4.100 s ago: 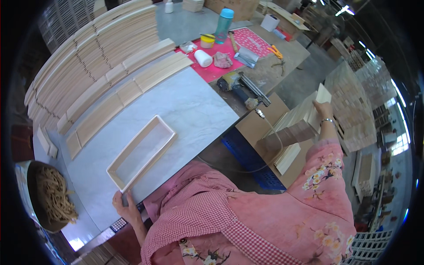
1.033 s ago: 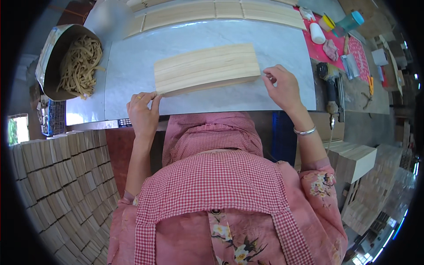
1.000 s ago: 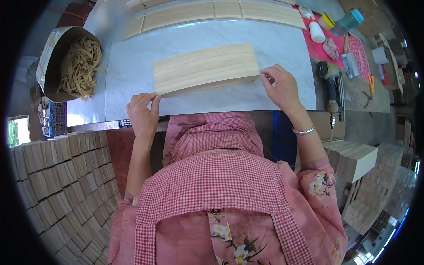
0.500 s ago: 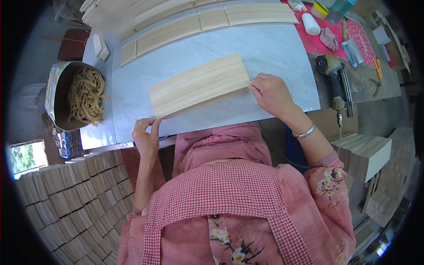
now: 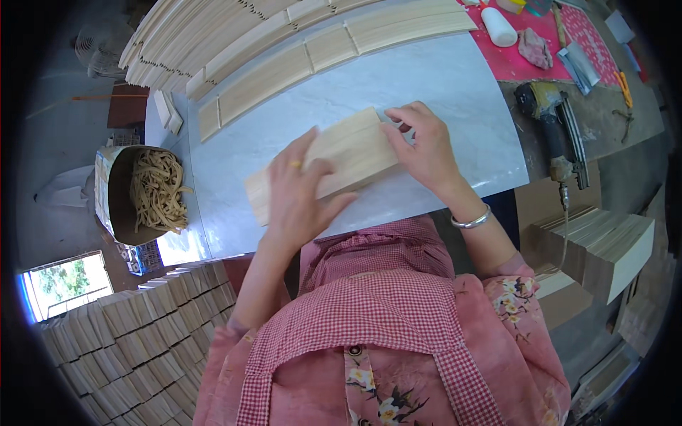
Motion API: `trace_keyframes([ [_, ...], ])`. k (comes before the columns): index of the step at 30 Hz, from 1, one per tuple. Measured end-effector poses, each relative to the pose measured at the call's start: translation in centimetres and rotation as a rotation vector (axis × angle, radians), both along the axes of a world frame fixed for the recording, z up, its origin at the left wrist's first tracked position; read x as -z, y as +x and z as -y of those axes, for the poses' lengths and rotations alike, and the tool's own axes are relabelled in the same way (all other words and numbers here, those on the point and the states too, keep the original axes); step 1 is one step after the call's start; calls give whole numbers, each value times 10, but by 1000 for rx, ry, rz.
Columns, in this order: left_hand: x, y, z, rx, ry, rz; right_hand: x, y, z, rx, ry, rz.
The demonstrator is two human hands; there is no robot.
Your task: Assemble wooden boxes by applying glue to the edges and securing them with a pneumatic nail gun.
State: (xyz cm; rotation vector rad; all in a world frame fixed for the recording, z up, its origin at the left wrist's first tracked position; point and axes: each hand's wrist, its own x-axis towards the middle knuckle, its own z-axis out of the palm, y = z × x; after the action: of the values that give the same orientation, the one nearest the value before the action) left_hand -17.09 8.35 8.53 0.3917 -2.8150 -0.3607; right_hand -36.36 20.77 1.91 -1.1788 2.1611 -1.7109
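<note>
A pale wooden board (image 5: 348,153) lies slanted on the grey-white marbled tabletop near its front edge. My left hand (image 5: 298,188) is over the board's left half, its fingers spread and slightly blurred, with a yellow ring on one finger. Whether the palm presses on the wood cannot be told. At the board's right end is my right hand (image 5: 426,145), loosely curved, with a gap between thumb and forefinger; a silver bangle circles that wrist. Farther back, a row of flat wooden pieces (image 5: 277,67) stretches across the table.
Stacked wooden slats (image 5: 192,42) fill the back left. A box of curly strips (image 5: 160,188) stands left. On the right are a nail gun (image 5: 547,121), a white bottle (image 5: 499,27) and a crumpled cloth (image 5: 535,48). Wood stacks (image 5: 142,348) flank me below.
My left hand has left the board's near-left corner and moved over its face, fingers spreading. My right hand has loosened its pinch at the right end. The view has shifted slightly.
</note>
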Motion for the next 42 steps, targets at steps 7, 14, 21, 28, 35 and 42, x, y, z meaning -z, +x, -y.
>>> trace_keyframes([
  [7, 37, -46, 11, 50, 108, 5, 18, 8, 23, 62, 13, -66],
  [14, 46, -51, 16, 62, 239, -93, 19, 12, 28, 80, 12, 2],
  [21, 49, -52, 14, 63, 273, -129, 18, 15, 29, 97, 31, 16],
  [28, 50, -48, 16, 46, 276, -117, 14, -30, -26, 146, 100, -207],
  [35, 52, -47, 17, 46, 198, -103, 6, -153, -217, 677, 894, -130],
  [42, 51, -45, 17, 19, 148, -148, 1, -154, -191, 551, 1029, -468],
])
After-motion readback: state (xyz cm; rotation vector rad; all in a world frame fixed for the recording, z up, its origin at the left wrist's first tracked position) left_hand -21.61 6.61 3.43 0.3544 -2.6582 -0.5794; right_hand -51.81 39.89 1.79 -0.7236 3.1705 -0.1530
